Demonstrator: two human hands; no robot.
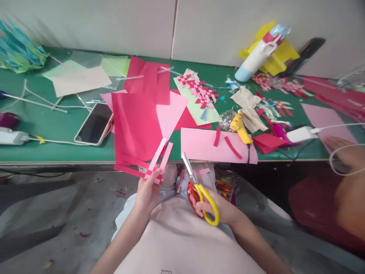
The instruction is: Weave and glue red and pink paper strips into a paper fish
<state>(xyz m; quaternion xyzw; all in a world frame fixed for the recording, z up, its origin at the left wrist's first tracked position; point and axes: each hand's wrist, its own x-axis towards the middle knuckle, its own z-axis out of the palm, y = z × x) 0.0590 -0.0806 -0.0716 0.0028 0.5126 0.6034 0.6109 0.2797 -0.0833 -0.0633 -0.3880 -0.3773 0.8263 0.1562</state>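
Observation:
Between the thumb and fingers of my left hand (148,190) is a small weave of red and pink paper strips (155,170). Its long strip ends stick out to the left and upward, over the table's front edge. My right hand (209,205) is wrapped round scissors (209,201) with one yellow and one red handle. Their blades point up and away from me, looking closed or nearly so, apart from the weave. A large red paper sheet (137,125) lies just beyond my left hand. Beyond the scissors is a pink sheet (196,144) with two short red strips on it.
A phone (94,123) lies left of the red sheet. Finished woven paper pieces (199,89) rest on pale green paper. A yellow glue gun (241,127) sits right of centre, with a white bottle (258,53) behind. Another person's hand (348,152) is at the right edge.

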